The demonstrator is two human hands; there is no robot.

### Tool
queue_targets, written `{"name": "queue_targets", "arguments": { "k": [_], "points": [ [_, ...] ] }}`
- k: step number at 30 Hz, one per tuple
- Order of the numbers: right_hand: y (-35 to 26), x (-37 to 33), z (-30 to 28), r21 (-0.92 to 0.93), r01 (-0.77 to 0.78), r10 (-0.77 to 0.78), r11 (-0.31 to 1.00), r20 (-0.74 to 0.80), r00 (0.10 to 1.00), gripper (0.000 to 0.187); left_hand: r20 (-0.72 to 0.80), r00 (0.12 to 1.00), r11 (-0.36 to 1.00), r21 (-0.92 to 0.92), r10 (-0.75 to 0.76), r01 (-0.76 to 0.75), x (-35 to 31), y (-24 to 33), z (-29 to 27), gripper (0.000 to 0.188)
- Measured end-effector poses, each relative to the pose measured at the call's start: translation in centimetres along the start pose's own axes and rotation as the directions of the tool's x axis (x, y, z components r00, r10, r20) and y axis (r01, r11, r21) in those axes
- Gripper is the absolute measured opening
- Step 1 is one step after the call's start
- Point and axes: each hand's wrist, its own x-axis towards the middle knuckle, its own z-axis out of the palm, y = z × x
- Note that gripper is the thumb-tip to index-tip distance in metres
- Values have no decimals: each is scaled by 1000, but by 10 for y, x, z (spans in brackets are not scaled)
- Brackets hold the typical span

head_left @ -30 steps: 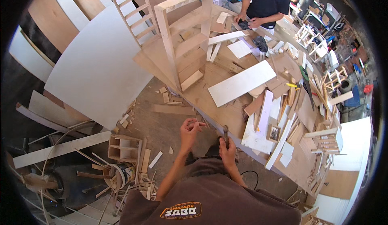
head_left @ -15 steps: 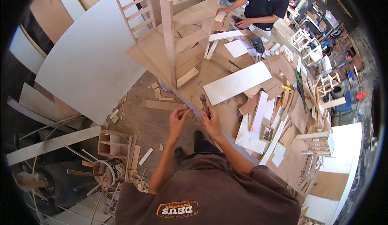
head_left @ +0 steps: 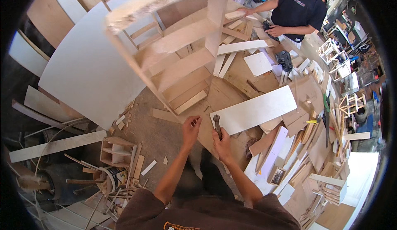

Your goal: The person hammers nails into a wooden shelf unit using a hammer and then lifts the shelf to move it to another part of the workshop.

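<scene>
My right hand [head_left: 222, 143] is closed around the handle of a hammer [head_left: 217, 124], its dark metal head pointing up and away from me. To its left, my left hand [head_left: 191, 130] has thumb and fingers pinched together; what is between them is too small to name. Just beyond both hands stands a tall, open wooden frame [head_left: 182, 62] with several crosswise boards, resting on the worktable [head_left: 202, 137]. A long white board [head_left: 256, 109] lies on the table beyond the hammer, to the right.
Across the table a person in a dark shirt [head_left: 297, 10] rests a hand on wood pieces. Offcuts and strips [head_left: 285, 164] crowd the table's right side, with a green-handled saw [head_left: 326, 110]. A large white panel [head_left: 91, 68] leans at left; a small wooden box [head_left: 118, 151] sits below.
The tall frame looms larger and nearer, leaning further left in view. My view has shifted, so the table and other person appear farther right. Both hands keep their grips, slightly lower in view.
</scene>
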Motion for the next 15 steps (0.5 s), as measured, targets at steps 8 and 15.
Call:
{"name": "queue_targets", "arguments": {
  "k": [8, 15],
  "points": [
    [39, 54, 21, 235, -79, 98, 969, -71, 993, 21, -175, 932, 910, 331, 317, -248, 71, -73, 69, 11],
    [63, 79, 30, 241, 12, 11, 970, -96, 995, 24, -215, 913, 858, 466, 346, -215, 94, -95, 94, 10]
  ]
}}
